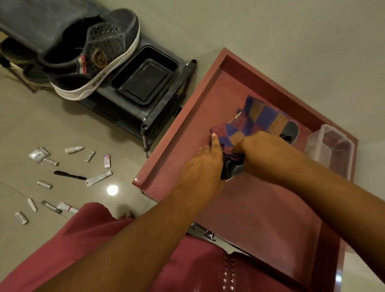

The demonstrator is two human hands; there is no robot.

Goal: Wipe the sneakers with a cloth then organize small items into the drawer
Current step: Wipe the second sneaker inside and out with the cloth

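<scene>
1. Cloth [258, 120], checked blue and orange, lies bunched inside the red drawer [179, 131], its long axis running up and away from the fingers toward a dark object it half covers.
2. Left hand [205, 166] and right hand [265, 149] meet at its near end; fingers of both are curled, pinching the fabric.
3. Clear box [330, 148] sits just right of the right hand; open drawer floor lies nearer the person.
4. Sneakers [91, 55] rest on a dark rack, well left and beyond.
5. Small items [69, 175] are scattered on the floor, left of the left hand, which looks nearer for picking them up.
</scene>
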